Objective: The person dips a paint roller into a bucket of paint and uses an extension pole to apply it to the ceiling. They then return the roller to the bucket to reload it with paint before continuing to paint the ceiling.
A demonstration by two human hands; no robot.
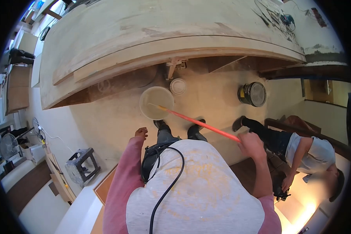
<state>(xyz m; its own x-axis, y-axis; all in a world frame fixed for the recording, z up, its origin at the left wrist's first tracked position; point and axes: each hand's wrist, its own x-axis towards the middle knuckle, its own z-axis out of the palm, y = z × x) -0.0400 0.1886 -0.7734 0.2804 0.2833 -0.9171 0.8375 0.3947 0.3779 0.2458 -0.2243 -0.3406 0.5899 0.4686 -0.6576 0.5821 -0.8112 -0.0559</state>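
My right hand [250, 144] is closed round the end of a long red-orange pole [202, 124]. The pole slants up and left, and its thin far end reaches over a round whitish bucket [156, 103] on the floor. My left hand [141, 133] hangs beside my left hip below the bucket, its fingers curled; whether they hold anything is too small to tell. A small white lidded tub [178, 86] stands just right of the bucket.
A large dusty workbench [163, 29] spans the top, with tools [279, 19] at its right. A black bucket [252, 94] stands on the floor at right. Another person [310, 154] is at the lower right. A black-framed clear box [82, 166] lies lower left.
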